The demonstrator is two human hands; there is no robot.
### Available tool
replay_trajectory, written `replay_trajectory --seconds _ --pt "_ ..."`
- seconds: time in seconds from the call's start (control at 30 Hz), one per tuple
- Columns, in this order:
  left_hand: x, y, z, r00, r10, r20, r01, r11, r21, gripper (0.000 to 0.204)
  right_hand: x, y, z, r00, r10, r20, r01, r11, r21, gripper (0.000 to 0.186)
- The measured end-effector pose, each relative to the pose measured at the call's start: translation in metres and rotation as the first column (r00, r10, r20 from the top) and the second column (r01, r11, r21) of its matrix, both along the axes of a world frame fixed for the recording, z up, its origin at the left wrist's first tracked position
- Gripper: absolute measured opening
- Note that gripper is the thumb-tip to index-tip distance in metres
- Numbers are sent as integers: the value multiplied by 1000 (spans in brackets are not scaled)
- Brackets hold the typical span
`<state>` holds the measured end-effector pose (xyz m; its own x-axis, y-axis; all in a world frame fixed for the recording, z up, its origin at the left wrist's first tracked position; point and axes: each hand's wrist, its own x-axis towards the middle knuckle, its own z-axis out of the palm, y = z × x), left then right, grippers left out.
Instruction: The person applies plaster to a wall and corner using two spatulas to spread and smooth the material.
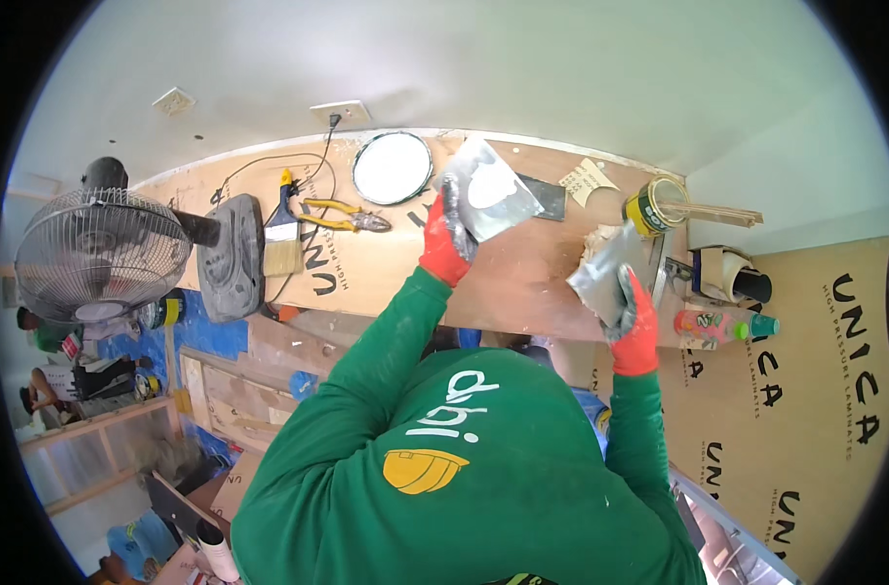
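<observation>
My left hand [448, 240], in a red glove with a grey palm, grips a square metal sheet [518, 209] by its left edge. A blob of white paste [489, 181] lies on that sheet. Further right, my gloved right hand [632, 327] is closed on a metal spreader blade [607, 276], held apart from the sheet and above the bench's front edge. Just left of the sheet sits a round tub [393, 168] full of white material. Partly behind the sheet lies a dark flat piece [545, 198].
On the wooden bench [503, 283] are pliers [342, 215], a wide paintbrush [283, 244] and a standing fan [103, 249] at left. A yellow can [651, 209] with wooden sticks and a pink bottle [710, 325] are at right. People [137, 541] appear lower left.
</observation>
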<state>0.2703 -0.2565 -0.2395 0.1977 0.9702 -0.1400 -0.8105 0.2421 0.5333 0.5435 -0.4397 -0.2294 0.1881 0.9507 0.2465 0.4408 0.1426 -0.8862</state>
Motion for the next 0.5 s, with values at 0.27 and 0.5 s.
replay_trajectory --seconds 0.27,0.5 --pt "-123 111 -107 980 84 -182 -97 993 -65 46 -109 72 1 970 173 172 -186 981 59 61" --pt "-199 46 -103 993 -2 -116 -20 982 -188 45 -126 35 -36 984 -38 -175 17 992 -123 39"
